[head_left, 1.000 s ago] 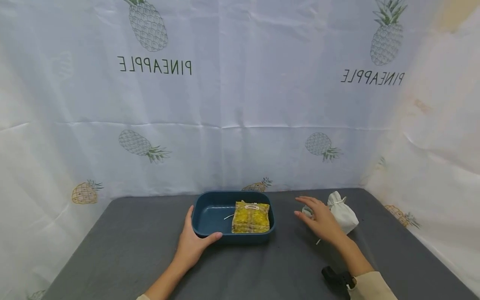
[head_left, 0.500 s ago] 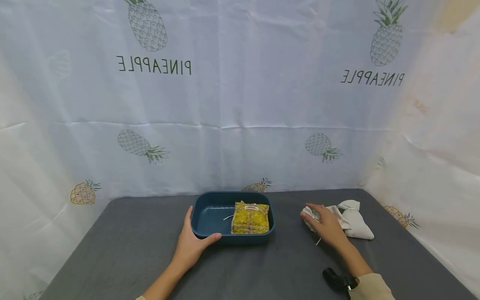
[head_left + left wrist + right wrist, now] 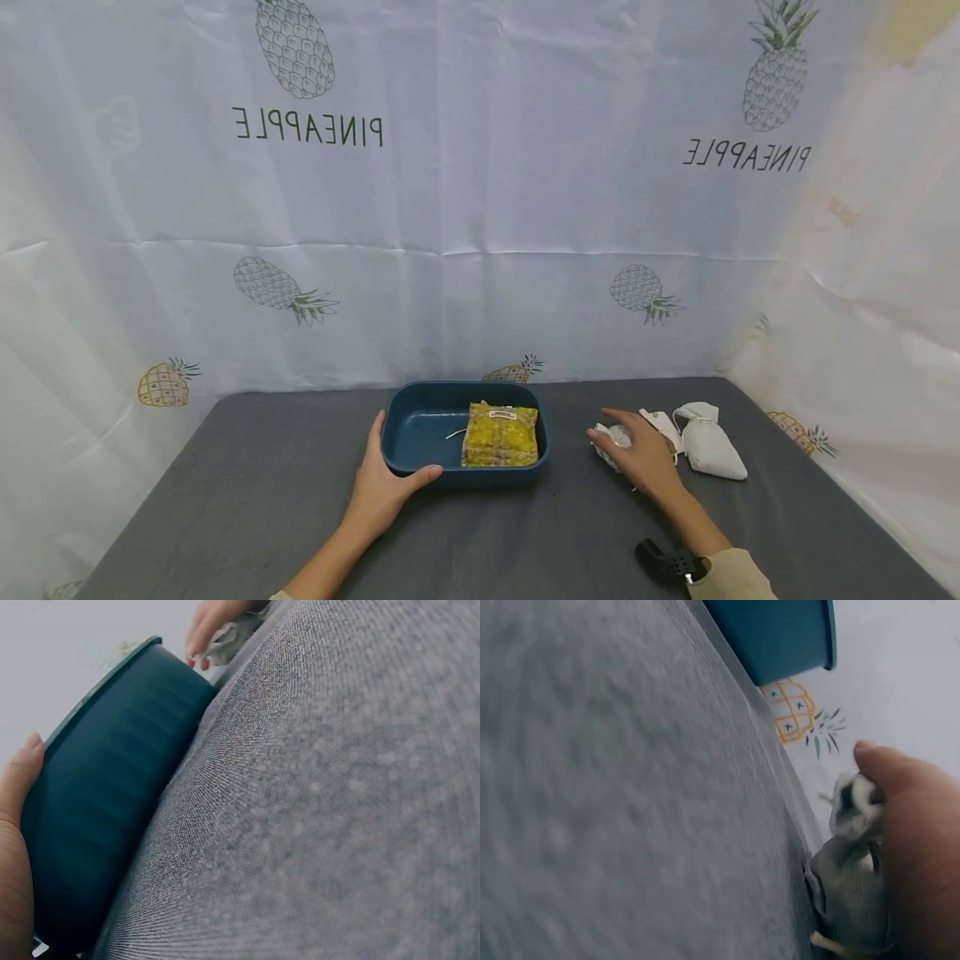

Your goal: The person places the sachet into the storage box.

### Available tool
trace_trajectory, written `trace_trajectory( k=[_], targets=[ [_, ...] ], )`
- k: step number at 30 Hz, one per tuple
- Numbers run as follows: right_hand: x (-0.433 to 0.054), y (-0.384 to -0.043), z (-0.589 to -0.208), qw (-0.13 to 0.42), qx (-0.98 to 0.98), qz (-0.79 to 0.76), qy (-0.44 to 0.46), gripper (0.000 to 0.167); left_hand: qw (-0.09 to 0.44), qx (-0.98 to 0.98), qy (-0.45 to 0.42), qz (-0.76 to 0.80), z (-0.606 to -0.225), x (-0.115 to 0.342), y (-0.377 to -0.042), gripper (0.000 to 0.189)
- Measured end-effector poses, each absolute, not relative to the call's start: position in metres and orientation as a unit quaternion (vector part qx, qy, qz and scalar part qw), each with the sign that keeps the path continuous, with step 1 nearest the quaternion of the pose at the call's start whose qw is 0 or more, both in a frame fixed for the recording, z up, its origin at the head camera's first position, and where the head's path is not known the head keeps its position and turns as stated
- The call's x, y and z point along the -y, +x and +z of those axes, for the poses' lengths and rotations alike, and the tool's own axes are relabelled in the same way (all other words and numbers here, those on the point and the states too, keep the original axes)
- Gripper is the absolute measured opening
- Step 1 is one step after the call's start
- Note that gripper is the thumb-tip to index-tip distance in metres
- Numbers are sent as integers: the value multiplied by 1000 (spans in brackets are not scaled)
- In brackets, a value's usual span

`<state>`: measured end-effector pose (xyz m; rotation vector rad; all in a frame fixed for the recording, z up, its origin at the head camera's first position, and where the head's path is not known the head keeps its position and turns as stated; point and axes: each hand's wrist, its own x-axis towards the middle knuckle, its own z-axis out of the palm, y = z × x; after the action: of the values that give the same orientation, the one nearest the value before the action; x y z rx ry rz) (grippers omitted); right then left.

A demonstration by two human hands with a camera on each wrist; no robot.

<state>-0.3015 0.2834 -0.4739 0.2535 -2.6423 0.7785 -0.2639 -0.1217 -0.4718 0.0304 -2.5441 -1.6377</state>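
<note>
A dark blue rectangular tub [image 3: 427, 479] stands at the middle of the table, and my left hand [image 3: 378, 483] grips its near left corner, thumb along the front rim. Inside, on the right, lies a yellow patterned pouch [image 3: 500, 437] with a small white label and a white cord. To the right of the tub, my right hand [image 3: 641, 458] holds a pale cloth drawstring pouch [image 3: 611, 437], its bunched top between thumb and fingers. The right wrist view shows the gathered neck and grey-green body of this pouch [image 3: 851, 877] beside the thumb. My palm hides part of it in the head view.
A plump white tied pouch [image 3: 712, 446] lies right of my right hand. Between them a flat whitish cloth piece [image 3: 662, 427] shows partly behind the hand. The grey tabletop [image 3: 247, 483] ends at a pineapple-print curtain [image 3: 480, 208]. A black wrist strap [image 3: 667, 562] circles my right wrist.
My right hand first moved right among the pale pouches, then shifted slightly left with one. The white pouch ended farther right and apart from it. My left hand and the tub stayed put.
</note>
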Motion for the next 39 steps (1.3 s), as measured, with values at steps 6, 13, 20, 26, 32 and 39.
trace_trajectory(
  k=[6,13,20,26,32,39],
  targets=[
    [-280,-302,-479,219,943,233,96,66,60,841,11,-538,-471,122,-264,122],
    [-282,-304,-482,264,922,254,128,50,63,840,8,-538,-470,123,-264,121],
    [-281,-304,-481,276,906,299,114,27,65,843,10,-534,-469,123,-263,121],
    [-276,-301,-474,248,885,380,105,29,67,843,9,-534,-470,122,-262,121],
    [-259,-296,-451,231,869,424,105,28,70,839,9,-539,-469,123,-260,121],
    [-227,-288,-414,244,836,463,164,27,68,838,5,-541,-470,122,-260,122]
  ],
)
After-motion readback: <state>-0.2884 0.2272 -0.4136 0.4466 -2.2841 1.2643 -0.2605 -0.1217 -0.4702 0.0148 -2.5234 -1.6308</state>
